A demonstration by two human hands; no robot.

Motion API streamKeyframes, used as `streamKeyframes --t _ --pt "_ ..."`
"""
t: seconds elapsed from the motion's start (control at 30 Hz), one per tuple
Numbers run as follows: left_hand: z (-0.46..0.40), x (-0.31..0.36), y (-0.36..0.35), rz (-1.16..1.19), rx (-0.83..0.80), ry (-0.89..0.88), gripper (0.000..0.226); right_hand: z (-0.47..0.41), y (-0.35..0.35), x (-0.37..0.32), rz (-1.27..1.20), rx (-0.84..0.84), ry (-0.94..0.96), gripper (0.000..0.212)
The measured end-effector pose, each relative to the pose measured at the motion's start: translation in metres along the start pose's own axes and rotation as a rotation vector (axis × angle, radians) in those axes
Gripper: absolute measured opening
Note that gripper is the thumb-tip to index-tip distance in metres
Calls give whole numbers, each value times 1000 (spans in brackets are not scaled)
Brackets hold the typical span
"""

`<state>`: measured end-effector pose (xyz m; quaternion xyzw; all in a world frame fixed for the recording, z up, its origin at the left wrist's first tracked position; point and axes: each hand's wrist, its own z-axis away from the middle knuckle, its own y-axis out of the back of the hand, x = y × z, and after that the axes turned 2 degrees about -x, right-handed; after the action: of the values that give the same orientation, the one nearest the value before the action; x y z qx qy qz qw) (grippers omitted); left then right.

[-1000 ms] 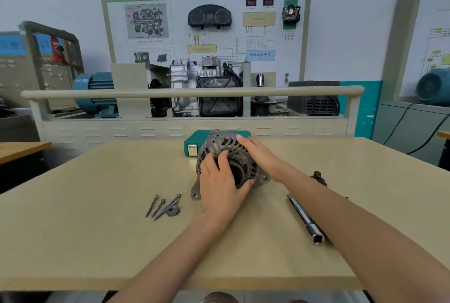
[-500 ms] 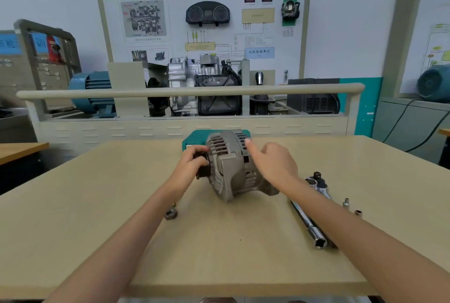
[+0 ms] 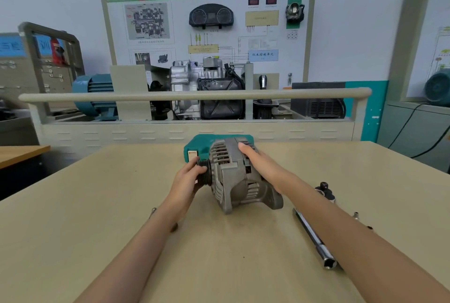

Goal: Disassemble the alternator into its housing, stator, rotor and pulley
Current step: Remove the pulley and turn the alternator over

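The grey alternator (image 3: 233, 181) stands on its side on the beige table (image 3: 97, 205), its black ribbed pulley (image 3: 205, 174) pointing left. My left hand (image 3: 186, 183) grips the pulley with curled fingers. My right hand (image 3: 260, 165) lies flat against the right rear half of the housing, fingers straight and reaching over its top. The rotor and stator are hidden inside the housing.
A teal tool case (image 3: 197, 148) sits just behind the alternator. A long socket extension bar (image 3: 314, 237) lies to the right, with a ratchet head (image 3: 325, 192) and small sockets (image 3: 356, 215) beyond my right forearm. Loose bolts (image 3: 153, 211) peek out beside my left forearm. A training bench with a rail (image 3: 194, 95) stands behind.
The alternator was turned from facing me to lying sideways with the pulley to the left. My left hand moved onto the pulley, and my right hand came to rest on the rear housing.
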<state>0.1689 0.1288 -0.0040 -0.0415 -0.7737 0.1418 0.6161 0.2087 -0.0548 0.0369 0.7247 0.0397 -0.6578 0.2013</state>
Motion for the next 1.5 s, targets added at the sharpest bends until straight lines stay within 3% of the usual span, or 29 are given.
streamKeyframes --t 0.07,0.23,0.37,0.43,0.53,0.67,0.77,0.83,0.93,1.0,1.17,1.5 --pt "-1 1 6 -122 35 57 20 3 -1 0 2 26 6 25" --pt "-1 -1 5 -485 174 145 53 2 -4 6 41 103 39 35" --pt "-7 0 10 -205 41 61 34 3 -5 7 46 124 44 28" --pt "-10 0 16 -109 -54 20 41 3 -6 8 48 134 51 30" --pt "-13 -1 19 -143 -84 31 43 3 -8 10 56 153 72 39" --pt "-12 -3 23 -160 -41 128 19 3 -8 12 78 161 80 46" --pt "-11 -2 21 -309 64 218 46 4 -7 12 92 158 83 48" --pt "-11 -3 21 -364 94 208 50 4 -9 12 108 167 96 44" --pt "-13 -3 17 -234 -5 110 31 3 -11 13 135 221 110 41" --pt "-12 -2 17 -130 -48 79 30 4 -11 15 150 247 116 41" --pt "-10 -3 13 -200 6 133 20 6 -12 15 174 245 131 35" --pt "-12 2 3 -446 124 279 50 5 -12 17 162 234 154 33"
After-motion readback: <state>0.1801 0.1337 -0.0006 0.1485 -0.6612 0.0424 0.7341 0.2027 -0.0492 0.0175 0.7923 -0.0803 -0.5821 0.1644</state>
